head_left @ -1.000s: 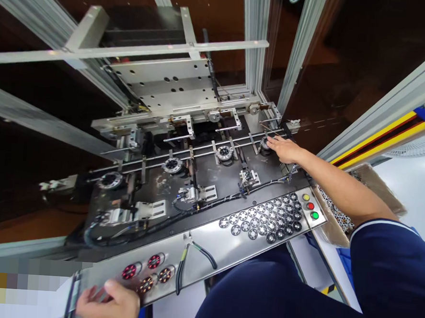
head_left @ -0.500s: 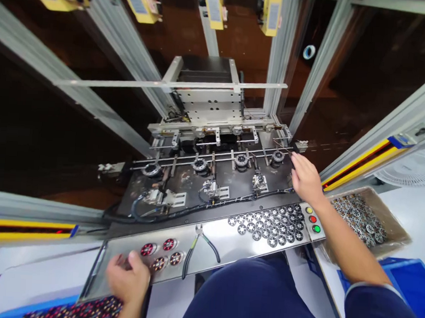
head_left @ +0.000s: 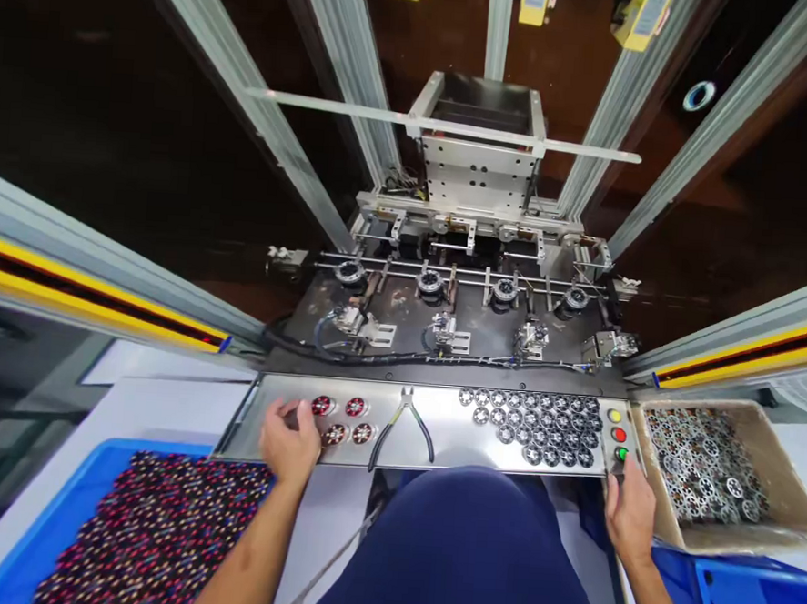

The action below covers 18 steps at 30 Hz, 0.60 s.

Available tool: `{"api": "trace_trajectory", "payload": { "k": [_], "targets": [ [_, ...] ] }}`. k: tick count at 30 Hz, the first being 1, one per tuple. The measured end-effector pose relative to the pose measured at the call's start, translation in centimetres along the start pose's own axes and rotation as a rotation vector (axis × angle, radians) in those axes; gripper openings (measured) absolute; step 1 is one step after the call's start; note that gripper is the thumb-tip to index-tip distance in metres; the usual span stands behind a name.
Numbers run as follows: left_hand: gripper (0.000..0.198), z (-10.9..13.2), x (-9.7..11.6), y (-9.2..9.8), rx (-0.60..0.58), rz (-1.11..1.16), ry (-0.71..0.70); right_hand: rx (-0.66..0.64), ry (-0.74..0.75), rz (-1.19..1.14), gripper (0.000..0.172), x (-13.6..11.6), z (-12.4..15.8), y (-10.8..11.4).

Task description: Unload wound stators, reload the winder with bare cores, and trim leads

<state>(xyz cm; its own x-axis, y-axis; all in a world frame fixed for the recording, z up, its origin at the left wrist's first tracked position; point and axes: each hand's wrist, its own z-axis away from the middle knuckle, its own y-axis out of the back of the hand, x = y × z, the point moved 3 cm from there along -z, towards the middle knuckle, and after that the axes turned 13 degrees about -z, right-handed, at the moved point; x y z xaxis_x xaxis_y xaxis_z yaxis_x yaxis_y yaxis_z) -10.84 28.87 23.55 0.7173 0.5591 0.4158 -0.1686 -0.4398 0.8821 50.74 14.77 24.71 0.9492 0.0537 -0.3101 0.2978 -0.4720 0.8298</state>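
My left hand is over the left end of a shiny metal tray, its fingers curled and partly hidden. Whatever they hold, if anything, does not show clearly. Just right of it are several round red-and-copper wound parts. My right hand is at the tray's right end, a fingertip at the green button, thumb apart from the fingers. Whether the button is pressed in, I cannot tell. Rows of small black-and-silver round parts lie left of the buttons. Pliers with spread handles rest mid-tray.
Behind the tray, a machine bed carries several round fixtures with parts on them. Yellow-edged sensor bars flank it. A blue bin of wound parts stands left, a carton of metal parts right, beside a blue crate.
My right hand has come back from the rightmost machine fixture to the green button. My left hand stays by the wound parts, fingers curled. The head view has shifted left.
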Motion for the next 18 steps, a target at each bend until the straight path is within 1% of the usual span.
{"api": "trace_trajectory", "payload": {
  "k": [5, 9, 14, 18],
  "targets": [
    [0.065, 0.0, -0.3, 0.4, -0.005, 0.003, 0.017, -0.012, -0.068, 0.031, 0.052, 0.7, 0.5, -0.5],
    [0.067, 0.0, -0.2, 0.5, -0.022, -0.016, 0.030, 0.007, -0.096, 0.050, 0.053, 0.8, 0.8, -1.0],
    [0.070, 0.2, 0.0, 0.7, -0.027, -0.042, 0.055, 0.045, -0.096, 0.027, 0.051, 0.4, 0.6, -1.5],
    [0.068, 0.4, 0.1, 1.0, -0.030, -0.047, 0.042, 0.076, -0.088, -0.011, 0.047, -0.2, 0.4, -2.0]
  ]
}}
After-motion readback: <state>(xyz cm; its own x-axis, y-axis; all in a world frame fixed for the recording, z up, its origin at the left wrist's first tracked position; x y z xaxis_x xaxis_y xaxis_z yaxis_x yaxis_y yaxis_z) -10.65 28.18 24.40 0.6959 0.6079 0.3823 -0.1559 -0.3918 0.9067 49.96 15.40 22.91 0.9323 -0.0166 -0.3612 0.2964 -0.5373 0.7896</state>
